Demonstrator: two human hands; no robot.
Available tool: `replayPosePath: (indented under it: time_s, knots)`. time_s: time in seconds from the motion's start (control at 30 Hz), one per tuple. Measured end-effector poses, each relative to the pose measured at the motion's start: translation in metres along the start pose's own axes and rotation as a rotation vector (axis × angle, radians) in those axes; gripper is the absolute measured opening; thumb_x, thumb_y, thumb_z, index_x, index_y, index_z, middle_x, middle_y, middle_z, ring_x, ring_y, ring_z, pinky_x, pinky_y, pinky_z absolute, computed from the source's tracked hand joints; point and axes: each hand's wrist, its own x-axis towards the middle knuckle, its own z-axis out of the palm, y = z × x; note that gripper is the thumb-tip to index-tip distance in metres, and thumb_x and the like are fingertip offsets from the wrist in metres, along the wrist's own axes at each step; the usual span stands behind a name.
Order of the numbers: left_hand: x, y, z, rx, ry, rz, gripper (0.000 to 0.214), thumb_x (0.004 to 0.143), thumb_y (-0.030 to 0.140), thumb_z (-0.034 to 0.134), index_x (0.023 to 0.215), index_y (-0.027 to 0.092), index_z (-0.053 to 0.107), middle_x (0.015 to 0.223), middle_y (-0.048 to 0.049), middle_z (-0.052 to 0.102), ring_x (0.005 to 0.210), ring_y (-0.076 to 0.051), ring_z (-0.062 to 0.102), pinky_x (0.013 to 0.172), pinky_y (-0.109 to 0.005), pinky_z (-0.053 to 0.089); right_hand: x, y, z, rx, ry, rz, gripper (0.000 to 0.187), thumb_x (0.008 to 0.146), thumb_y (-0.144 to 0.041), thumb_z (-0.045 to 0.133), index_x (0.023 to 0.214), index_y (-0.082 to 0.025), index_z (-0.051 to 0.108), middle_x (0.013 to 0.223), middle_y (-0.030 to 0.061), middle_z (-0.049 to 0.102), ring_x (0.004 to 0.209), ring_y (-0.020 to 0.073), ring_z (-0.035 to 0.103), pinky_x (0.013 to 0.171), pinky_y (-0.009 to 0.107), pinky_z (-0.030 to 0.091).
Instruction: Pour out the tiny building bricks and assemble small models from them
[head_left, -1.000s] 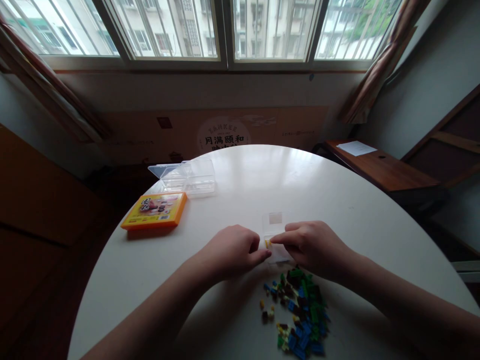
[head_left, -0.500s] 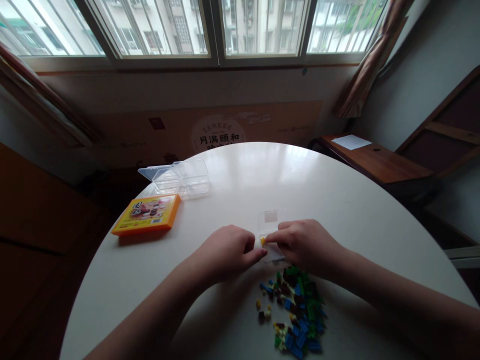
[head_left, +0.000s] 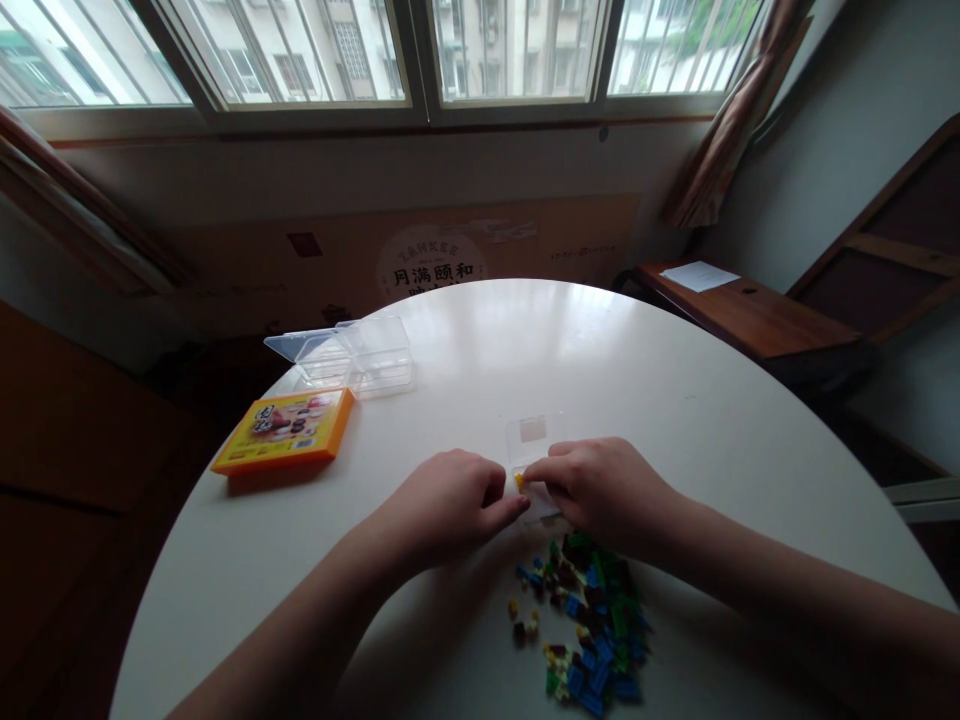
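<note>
A small clear plastic box [head_left: 546, 508] lies on the table with its see-through lid [head_left: 534, 430] tipped back. My left hand [head_left: 459, 505] is at its left side, fingers curled and thumb reaching to the near edge. My right hand [head_left: 604, 492] comes in from the right with its index finger stretched out and the other fingers bent. That fingertip touches a small yellow toy brick [head_left: 518, 481] at the box's left end. Just below my right hand spreads a pile of blue, green, brown and yellow toy bricks [head_left: 598, 645].
On the left of the round white table [head_left: 480, 370] lies an orange and yellow flat box [head_left: 289, 430]. Behind it stands an open clear compartment case [head_left: 379, 365]. A wooden side table [head_left: 765, 320] with a white sheet [head_left: 700, 276] stands beyond at the right.
The whole view has shifted slightly. Both hands keep nearly the same pose at the small box, and the right index finger remains against the yellow brick.
</note>
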Motion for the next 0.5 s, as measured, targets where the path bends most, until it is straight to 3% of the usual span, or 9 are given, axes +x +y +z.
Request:
replayPosePath:
  time_s: [0.5]
  knots:
    - [-0.0033,-0.0014,-0.0055,-0.009,-0.022,0.007,0.040,0.090,0.050,0.050,0.067,0.019,0.061,0.065,-0.0004,0.060,0.058,-0.013,0.046,0.053,-0.028,0.028,-0.0051,0.0043,-0.0013,0.075,0.026,-0.028,0.024,0.084,-0.016,0.057,0.094,-0.029,0.075,0.078,-0.0019,0.069,0.066,0.0113,0.058,0.058,0.026,0.030]
